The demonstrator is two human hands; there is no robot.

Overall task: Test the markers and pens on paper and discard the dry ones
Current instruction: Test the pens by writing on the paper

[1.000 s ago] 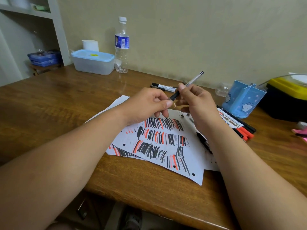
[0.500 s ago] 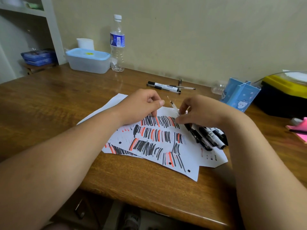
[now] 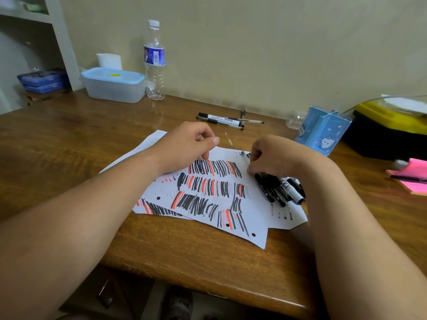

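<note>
White paper sheets (image 3: 251,199) covered in black and orange test strokes lie on the wooden desk (image 3: 69,139). My left hand (image 3: 189,144) rests on the paper's upper edge, fingers curled, thumb against the forefinger; nothing shows inside it. My right hand (image 3: 275,155) pinches a thin clear pen (image 3: 228,138) at the paper, and its back end is a blurred streak pointing up and left. A bunch of black markers (image 3: 277,190) lies on the paper just below that hand. Several more pens (image 3: 219,118) lie at the back of the desk.
A blue divided pen holder (image 3: 323,130) stands at the right, with a yellow-lidded black box (image 3: 388,128) behind it and pink sticky notes (image 3: 416,179) further right. A water bottle (image 3: 154,61) and a lidded plastic tub (image 3: 113,85) stand at the back left.
Both hands held the pen up in the air a second ago. They have since parted and come down onto the paper, the pen staying in my right hand.
</note>
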